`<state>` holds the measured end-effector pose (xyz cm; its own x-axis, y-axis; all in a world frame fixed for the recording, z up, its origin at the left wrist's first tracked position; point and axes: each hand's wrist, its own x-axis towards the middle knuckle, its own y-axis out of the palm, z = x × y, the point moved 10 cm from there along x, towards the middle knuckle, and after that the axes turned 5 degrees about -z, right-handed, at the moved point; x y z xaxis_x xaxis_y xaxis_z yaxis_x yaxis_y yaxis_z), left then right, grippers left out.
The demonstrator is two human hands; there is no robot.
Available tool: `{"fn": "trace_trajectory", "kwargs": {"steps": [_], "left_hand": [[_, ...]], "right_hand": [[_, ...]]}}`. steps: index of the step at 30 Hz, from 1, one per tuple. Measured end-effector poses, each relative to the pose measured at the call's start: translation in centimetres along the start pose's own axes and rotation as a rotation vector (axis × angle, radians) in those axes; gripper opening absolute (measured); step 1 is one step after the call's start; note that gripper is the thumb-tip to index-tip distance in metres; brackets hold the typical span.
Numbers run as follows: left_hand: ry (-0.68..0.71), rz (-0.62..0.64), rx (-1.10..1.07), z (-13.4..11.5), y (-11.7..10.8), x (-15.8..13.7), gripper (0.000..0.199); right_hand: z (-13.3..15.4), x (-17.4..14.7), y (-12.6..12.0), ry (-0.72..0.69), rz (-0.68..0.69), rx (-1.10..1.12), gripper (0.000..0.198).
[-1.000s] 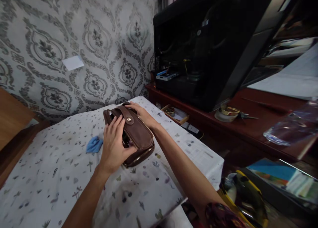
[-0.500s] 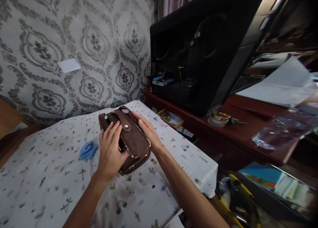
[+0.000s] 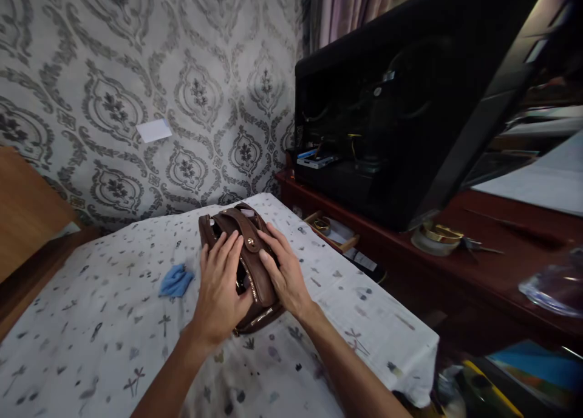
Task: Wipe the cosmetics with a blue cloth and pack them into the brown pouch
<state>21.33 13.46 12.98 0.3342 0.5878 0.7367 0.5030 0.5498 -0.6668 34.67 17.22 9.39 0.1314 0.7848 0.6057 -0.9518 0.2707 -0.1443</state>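
A brown leather toiletry bag (image 3: 265, 279) with a snap-button strap and brass zip rests on the patterned white sheet. Its zip is undone, showing a dark gap on the left side and a pale item near the far end. My left hand (image 3: 221, 290) grips the left side, fingers over the edge by the gap and thumb at the near end. On the right, my right hand (image 3: 286, 272) holds the bag with its fingers laid over the flap beside the strap. A crumpled blue cloth (image 3: 176, 280) lies to the left of the bag.
To the right stands a dark red desk (image 3: 492, 272) with a large black computer case (image 3: 387, 120), a tape roll (image 3: 436, 238) and a clear plastic item (image 3: 553, 287). A small wooden tray (image 3: 348, 243) sits below the desk edge. Patterned wallpaper (image 3: 200, 96) closes off the back.
My right hand has moved from the bag's right edge onto its top flap. The view has turned left, so everything appears shifted right; the bag stays beside the blue cloth.
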Motion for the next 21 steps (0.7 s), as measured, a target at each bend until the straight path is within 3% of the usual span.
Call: {"fn": "trace_trajectory", "kwargs": {"steps": [9, 16, 21], "left_hand": [[0.054, 0.151, -0.078, 0.0, 0.0, -0.1, 0.084], [0.04, 0.268, -0.111, 0.0, -0.1, 0.0, 0.083], [-0.045, 0.231, -0.128, 1.1, 0.2, 0.0, 0.072]], "right_hand": [[-0.7, -0.7, -0.3, -0.047, -0.125, -0.1, 0.043], [0.9, -1.4, -0.5, -0.269, -0.251, -0.331, 0.037], [2.7, -2.0, 0.1, -0.365, -0.239, -0.446, 0.043]]}}
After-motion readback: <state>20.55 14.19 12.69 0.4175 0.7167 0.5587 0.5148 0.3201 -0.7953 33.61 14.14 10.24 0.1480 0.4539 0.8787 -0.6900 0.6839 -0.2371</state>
